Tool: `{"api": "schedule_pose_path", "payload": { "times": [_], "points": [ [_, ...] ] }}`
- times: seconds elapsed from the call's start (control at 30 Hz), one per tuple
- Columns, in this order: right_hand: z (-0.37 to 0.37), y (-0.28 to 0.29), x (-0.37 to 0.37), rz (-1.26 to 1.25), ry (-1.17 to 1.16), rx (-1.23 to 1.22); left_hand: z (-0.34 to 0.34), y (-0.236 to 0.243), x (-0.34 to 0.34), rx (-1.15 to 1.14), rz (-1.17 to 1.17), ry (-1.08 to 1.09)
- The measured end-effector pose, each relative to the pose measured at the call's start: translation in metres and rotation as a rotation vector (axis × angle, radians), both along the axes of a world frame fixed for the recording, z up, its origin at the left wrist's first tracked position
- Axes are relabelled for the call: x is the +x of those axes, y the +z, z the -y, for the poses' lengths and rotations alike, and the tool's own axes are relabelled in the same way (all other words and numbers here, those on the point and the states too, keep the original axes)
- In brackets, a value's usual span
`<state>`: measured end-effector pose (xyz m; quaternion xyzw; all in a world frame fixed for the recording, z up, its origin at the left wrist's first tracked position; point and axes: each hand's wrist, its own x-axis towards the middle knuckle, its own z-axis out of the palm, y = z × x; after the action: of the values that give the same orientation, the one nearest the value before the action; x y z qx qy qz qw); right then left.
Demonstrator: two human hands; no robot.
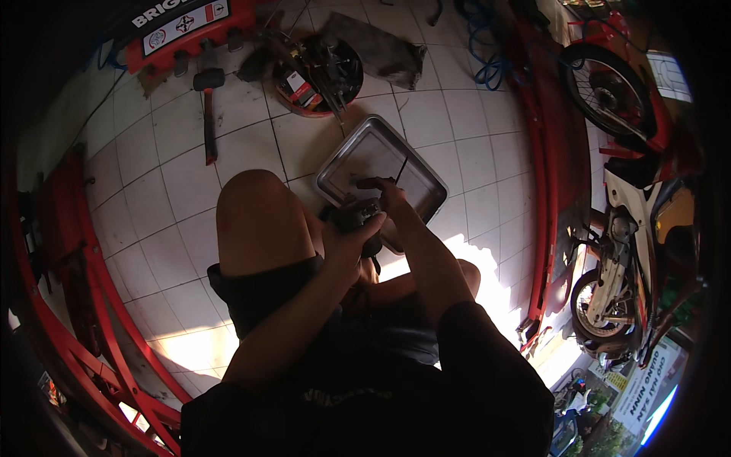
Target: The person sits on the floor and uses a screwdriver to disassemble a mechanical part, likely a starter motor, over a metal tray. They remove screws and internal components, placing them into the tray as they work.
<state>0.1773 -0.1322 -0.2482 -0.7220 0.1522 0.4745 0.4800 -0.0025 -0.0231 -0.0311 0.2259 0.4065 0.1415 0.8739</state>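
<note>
My left hand [347, 242] grips a dark grey, blocky part [354, 217] in front of my bent knees. My right hand [391, 195] is just beside it, fingers bent and closed around something dark and slim that I cannot make out, over a rectangular metal tray [435, 187] on the tiles. A thin dark rod [402, 169] shows above that hand inside the tray; whether I hold it is unclear.
A rubber mallet [209, 107] lies left of a round container [314, 103] full of tools, with a dark mat [381, 57] behind. Red metal lift frames [80, 251] flank me. A motorbike [624, 259] stands at right, and blue hoses [487, 65] hang at the back.
</note>
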Motion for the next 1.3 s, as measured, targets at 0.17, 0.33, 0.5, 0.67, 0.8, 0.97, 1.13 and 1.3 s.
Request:
{"api": "schedule_pose_path", "payload": {
  "times": [0.17, 0.33, 0.5, 0.67, 0.8, 0.97, 1.13, 1.3],
  "points": [
    [0.061, 0.078, -0.02, 0.398, 0.284, 0.283, 0.012, -0.024, -0.003, 0.391, 0.03, -0.275],
    [0.087, 0.198, -0.064, 0.238, 0.059, 0.463, 0.02, -0.004, -0.014, 0.592, 0.174, -0.677],
    [0.108, 0.245, -0.108, 0.352, 0.116, 0.485, 0.044, -0.002, -0.034, 0.868, 0.464, -0.937],
    [0.118, 0.276, -0.13, 0.57, -0.241, 0.425, 0.043, 0.0, -0.069, 0.798, 0.499, -1.066],
    [0.112, 0.29, -0.139, 0.491, -0.545, 1.006, 0.03, 0.007, -0.089, 1.099, 0.57, -1.022],
    [0.094, 0.284, -0.143, 0.525, -0.647, 1.106, 0.024, -0.006, -0.098, 0.955, 0.578, -1.069],
    [0.086, 0.29, -0.141, 0.575, -0.598, 1.177, 0.026, 0.01, -0.094, 1.169, 0.713, -1.0],
    [0.08, 0.307, -0.141, 0.712, -0.564, 1.019, 0.023, 0.011, -0.099, 1.088, 0.643, -1.022]
  ]
}}
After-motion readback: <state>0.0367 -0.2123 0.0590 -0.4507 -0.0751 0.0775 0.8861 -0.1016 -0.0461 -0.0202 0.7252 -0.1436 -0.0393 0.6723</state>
